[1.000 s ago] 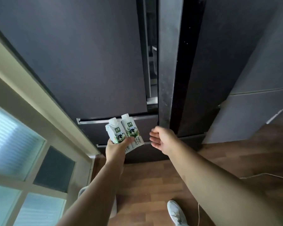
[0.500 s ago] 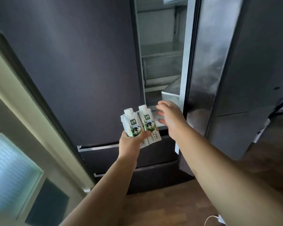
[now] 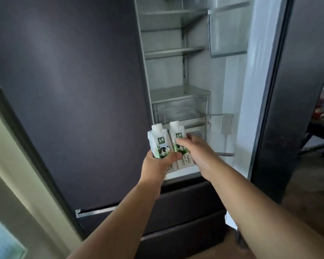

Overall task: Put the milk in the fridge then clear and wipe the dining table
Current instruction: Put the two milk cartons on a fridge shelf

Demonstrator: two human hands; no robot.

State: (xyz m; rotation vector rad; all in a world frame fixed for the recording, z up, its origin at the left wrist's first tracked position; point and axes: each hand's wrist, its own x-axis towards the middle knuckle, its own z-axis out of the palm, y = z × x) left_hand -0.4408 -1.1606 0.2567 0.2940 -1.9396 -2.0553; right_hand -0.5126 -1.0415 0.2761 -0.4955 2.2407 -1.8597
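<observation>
Two milk cartons (image 3: pixel 164 144) gripped by left hand (image 3: pixel 157 165), right hand (image 3: pixel 196 150) clasping the right carton, fingertips hidden behind it.

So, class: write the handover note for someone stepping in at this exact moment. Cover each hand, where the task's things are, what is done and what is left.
Left hand: grips the left white-and-green milk carton from below, thumb across both cartons.
Right hand: fingers curled round the right white-and-green milk carton.
Both cartons are upright, side by side, held just in front of the dark fridge's open right compartment; the glass shelves and clear drawer look bare.
Done: right fridge door open.
Left: set both cartons inside, close the door, then clear and wipe the dining table, partly visible at far right with things on it.
</observation>
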